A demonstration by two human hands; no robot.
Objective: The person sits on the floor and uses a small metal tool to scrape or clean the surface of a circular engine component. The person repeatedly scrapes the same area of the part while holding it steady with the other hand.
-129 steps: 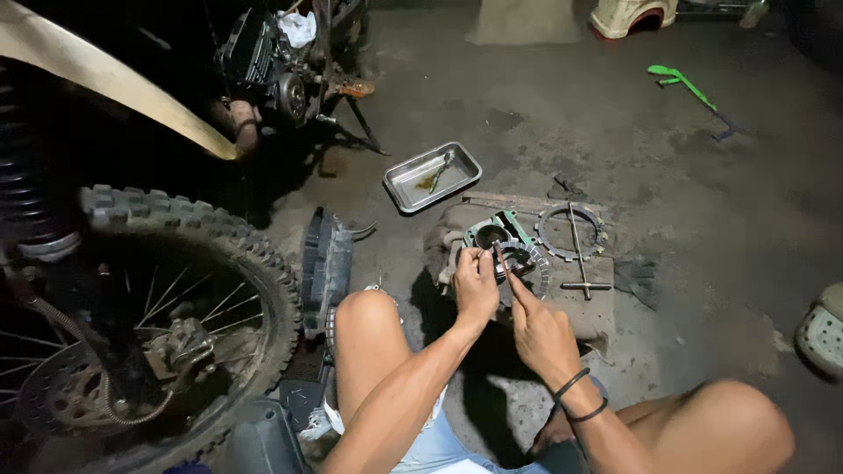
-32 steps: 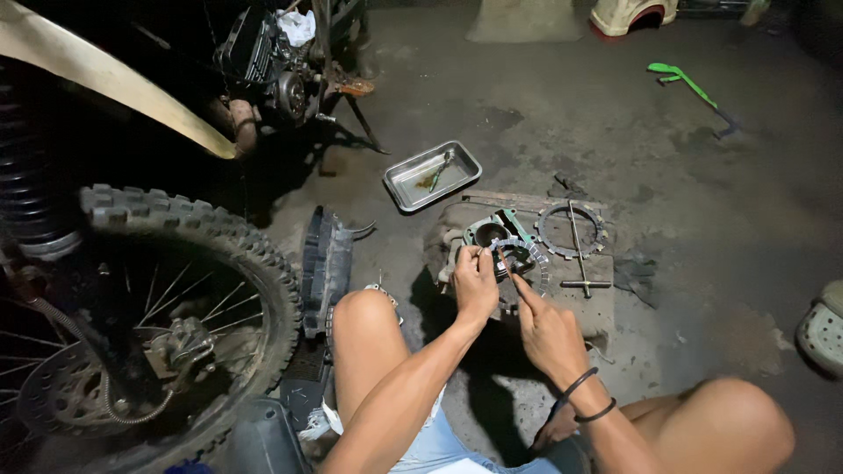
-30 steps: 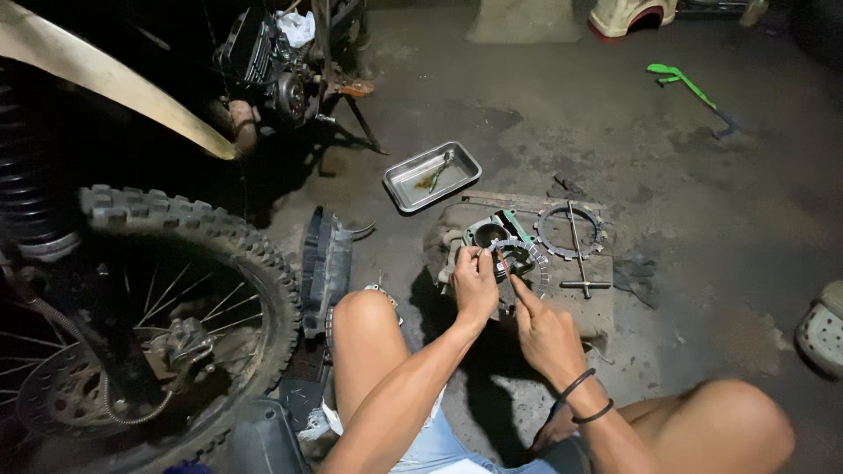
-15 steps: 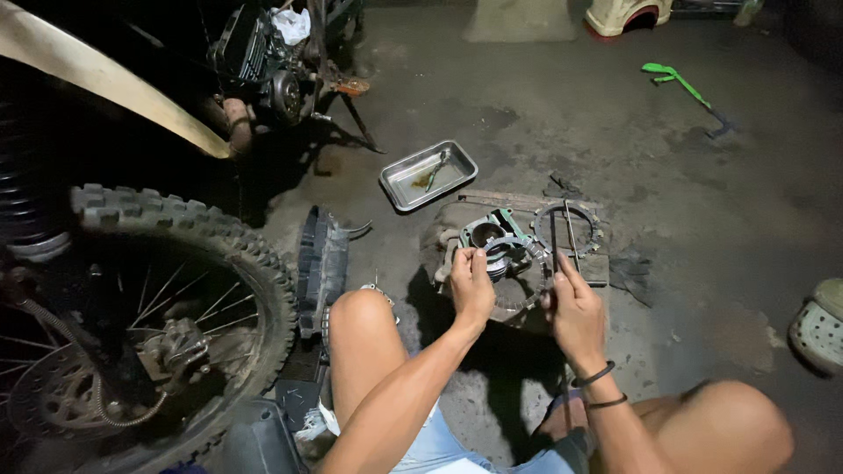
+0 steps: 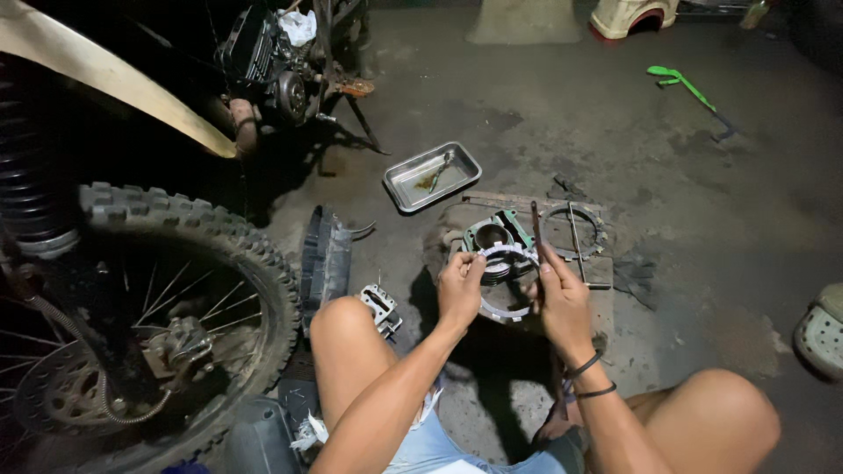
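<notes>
1. Left hand pinches the grey ring gasket over the engine part on the floor.
2. Right hand grips a thin metal tool; work it gently along the gasket, likely avoiding tears.

A knobby wheel stands left, near a metal tray on the concrete floor. A green tool lies far right, well apart.

dull metal gasket, shiny steel tray, rough concrete floor
</notes>
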